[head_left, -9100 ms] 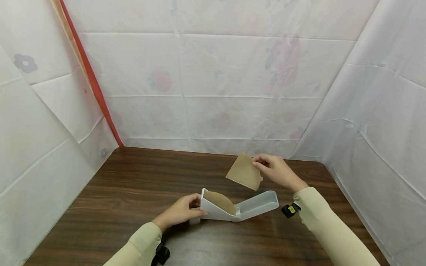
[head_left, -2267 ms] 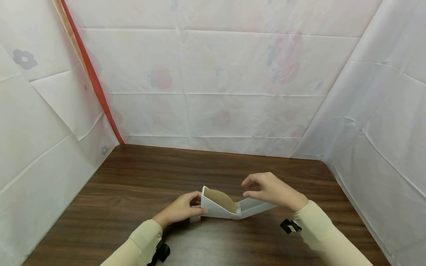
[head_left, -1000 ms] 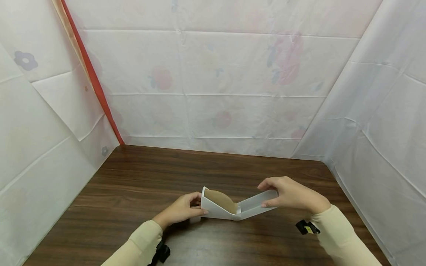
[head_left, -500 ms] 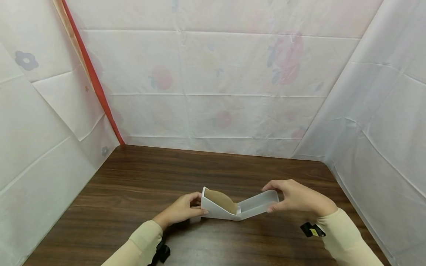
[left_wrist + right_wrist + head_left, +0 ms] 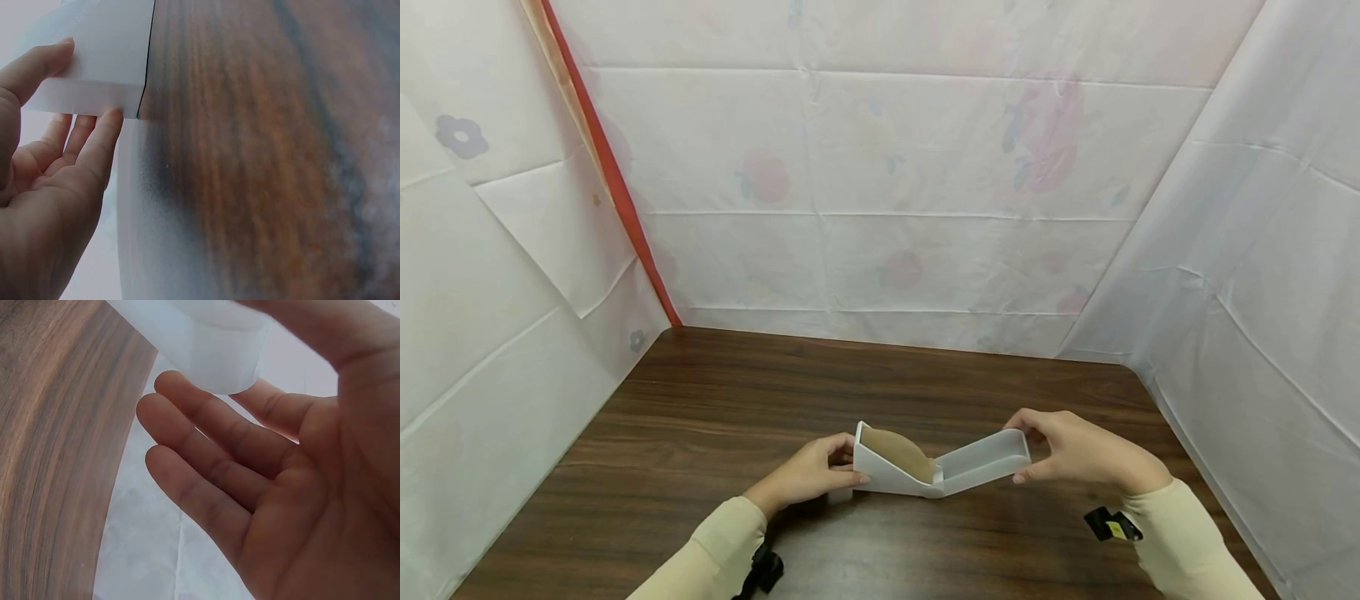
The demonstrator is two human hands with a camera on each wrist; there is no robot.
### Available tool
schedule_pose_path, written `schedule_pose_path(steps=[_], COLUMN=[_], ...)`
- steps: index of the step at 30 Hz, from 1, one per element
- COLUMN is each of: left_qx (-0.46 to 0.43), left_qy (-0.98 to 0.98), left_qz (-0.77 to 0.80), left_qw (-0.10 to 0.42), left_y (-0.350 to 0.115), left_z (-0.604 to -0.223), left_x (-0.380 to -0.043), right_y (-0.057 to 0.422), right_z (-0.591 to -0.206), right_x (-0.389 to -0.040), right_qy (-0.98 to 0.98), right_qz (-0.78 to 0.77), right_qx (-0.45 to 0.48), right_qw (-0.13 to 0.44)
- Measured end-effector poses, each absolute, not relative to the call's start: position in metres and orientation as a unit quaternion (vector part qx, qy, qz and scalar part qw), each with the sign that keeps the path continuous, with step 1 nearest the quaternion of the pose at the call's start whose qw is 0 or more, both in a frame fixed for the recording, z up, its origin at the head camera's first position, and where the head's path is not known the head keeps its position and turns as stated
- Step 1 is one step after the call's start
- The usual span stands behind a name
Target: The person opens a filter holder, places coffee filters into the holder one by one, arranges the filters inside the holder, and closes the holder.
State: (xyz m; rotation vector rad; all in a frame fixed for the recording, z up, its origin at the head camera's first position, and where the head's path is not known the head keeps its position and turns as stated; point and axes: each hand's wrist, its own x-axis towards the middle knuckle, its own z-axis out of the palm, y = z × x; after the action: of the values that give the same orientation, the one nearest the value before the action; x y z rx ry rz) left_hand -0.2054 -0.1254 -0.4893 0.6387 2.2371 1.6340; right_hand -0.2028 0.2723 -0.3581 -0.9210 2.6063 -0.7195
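Observation:
A white coffee filter box stands on the table, its translucent hinged lid swung out to the right. Brown paper coffee filters stand in the box, their rounded top edge showing. My left hand grips the box's left end; the left wrist view has the thumb on one face and fingertips under the edge of the box. At the lid's rounded free end, my right hand holds it between thumb and forefinger. Below the lid in the right wrist view, the other fingers extend loosely.
The dark wood-grain table is enclosed by white patterned sheets at the back and sides. A red strip runs down the back left corner. Black wrist devices sit at both cuffs.
The filter pinched in my right hand earlier has left it by 2.3 s ago. Since then that hand has moved right, along the lid to its far end. My left hand stays put.

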Motion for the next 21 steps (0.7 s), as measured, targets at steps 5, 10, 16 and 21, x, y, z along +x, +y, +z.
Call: schedule_pose_path(steps=[5, 10, 16, 21], left_qx=[0.223, 0.222, 0.223, 0.224], left_qy=[0.776, 0.774, 0.773, 0.773], left_qz=[0.571, 0.575, 0.573, 0.574], left_qw=[0.149, 0.149, 0.152, 0.155], left_y=[-0.1255, -0.1256, -0.1256, -0.1258], left_z=[-0.4908, -0.4916, -0.4905, -0.4904], left_x=[-0.206, -0.206, -0.2057, -0.2056], right_y=[0.273, 0.2715, 0.2685, 0.2641], right_z=[-0.3591, -0.3585, -0.3567, -0.3558], right_x=[-0.2035, -0.2041, -0.2043, -0.2039], right_qy=[0.9, 0.9, 0.897, 0.893], right_qz=[-0.26, -0.256, -0.256, -0.259], right_qx=[-0.319, -0.325, -0.339, -0.351], right_qw=[0.143, 0.137, 0.122, 0.112])
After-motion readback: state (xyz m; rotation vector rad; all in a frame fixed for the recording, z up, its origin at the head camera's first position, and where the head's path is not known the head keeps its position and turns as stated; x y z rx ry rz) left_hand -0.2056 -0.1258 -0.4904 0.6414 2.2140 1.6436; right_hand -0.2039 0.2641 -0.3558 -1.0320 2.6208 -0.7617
